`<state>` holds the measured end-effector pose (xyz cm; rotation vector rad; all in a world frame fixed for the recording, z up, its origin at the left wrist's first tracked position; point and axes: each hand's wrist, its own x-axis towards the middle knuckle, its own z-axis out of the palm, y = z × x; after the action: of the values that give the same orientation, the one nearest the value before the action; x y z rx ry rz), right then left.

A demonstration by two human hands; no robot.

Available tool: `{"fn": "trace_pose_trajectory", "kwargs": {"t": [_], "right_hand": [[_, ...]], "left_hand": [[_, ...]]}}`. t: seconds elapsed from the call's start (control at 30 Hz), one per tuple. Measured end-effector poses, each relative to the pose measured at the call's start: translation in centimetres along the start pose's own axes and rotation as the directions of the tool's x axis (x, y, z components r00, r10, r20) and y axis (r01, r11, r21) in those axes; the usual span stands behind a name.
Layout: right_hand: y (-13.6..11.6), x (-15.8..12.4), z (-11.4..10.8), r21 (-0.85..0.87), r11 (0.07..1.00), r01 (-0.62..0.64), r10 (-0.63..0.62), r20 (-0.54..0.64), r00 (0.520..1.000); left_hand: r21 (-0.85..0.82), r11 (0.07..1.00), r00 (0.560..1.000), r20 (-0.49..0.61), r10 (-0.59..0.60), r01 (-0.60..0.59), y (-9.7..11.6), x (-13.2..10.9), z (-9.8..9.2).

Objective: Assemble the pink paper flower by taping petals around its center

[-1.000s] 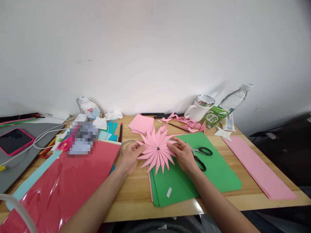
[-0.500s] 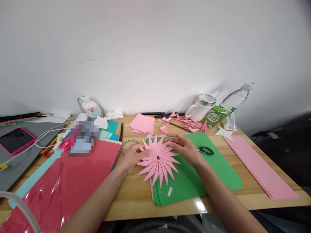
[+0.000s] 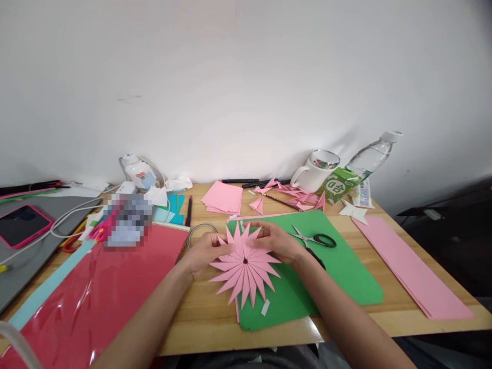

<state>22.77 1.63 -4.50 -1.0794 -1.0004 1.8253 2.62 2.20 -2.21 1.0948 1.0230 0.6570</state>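
Stiff matte paper makes up most of what surrounds the hands, over a glossy wooden tabletop [image 3: 200,323] with pale, streaky grain. Just beyond the right hand [image 3: 277,243] and partly beneath it lie smooth green sheets [image 3: 342,277], stacked a little out of line. On them, to the right of that hand, rest scissors [image 3: 325,240] with slim metal blades spread apart and black looped handles. A small white rectangular scrap [image 3: 265,307] sits on the green, nearer the wearer than the right hand. Further right is a stack of long pink strips [image 3: 411,269]. Past the left hand [image 3: 206,252] are thin pink squares [image 3: 223,197], loosely fanned, and left of it spreads a red sheet [image 3: 115,287] under shiny, creased plastic.

Between the two hands is the pink paper rosette, [image 3: 251,274] a wheel of narrow, sharply folded spikes, its crisp creases running inward to a small dark hole at the centre. It is slightly tilted, its near points above the green sheets' left edge. The left hand grasps its left side, thumb on top; the right hand pinches its upper right spikes, other fingertips hidden behind the paper.
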Motion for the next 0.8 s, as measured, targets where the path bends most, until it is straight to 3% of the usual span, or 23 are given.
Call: {"fn": "trace_pose_trajectory", "kwargs": {"t": [0.1,0.2,0.33,0.4,0.63,0.8], "right_hand": [[0.8,-0.1,0.1,-0.049,0.999,0.021,-0.023,-0.031,0.999],[0.7,-0.3,0.3,-0.076,0.996,0.055,-0.058,-0.032,0.998],[0.1,-0.8,0.5,-0.111,0.994,-0.002,0.016,0.129,0.991],[0.0,-0.9,0.6,-0.125,0.992,-0.011,0.031,0.155,0.987],[0.4,-0.7,0.8,-0.03,1.0,0.006,-0.003,0.096,0.995],[0.4,-0.3,1.0,-0.038,0.999,0.014,-0.015,-0.038,0.999]], "left_hand": [[0.049,0.996,0.991,0.107,-0.085,0.081,-0.1,0.2,0.0],[0.104,0.993,0.996,0.071,-0.055,0.048,-0.5,0.4,0.0],[0.114,0.992,0.997,0.046,-0.057,0.052,-1.2,0.7,-0.1],[0.111,0.993,0.998,0.03,-0.052,0.049,-1.4,0.7,-0.1],[0.081,0.995,0.998,0.023,-0.062,0.06,-0.8,0.4,0.2],[0.072,0.995,0.998,0.009,-0.064,0.063,-1.0,0.4,0.3]]}}
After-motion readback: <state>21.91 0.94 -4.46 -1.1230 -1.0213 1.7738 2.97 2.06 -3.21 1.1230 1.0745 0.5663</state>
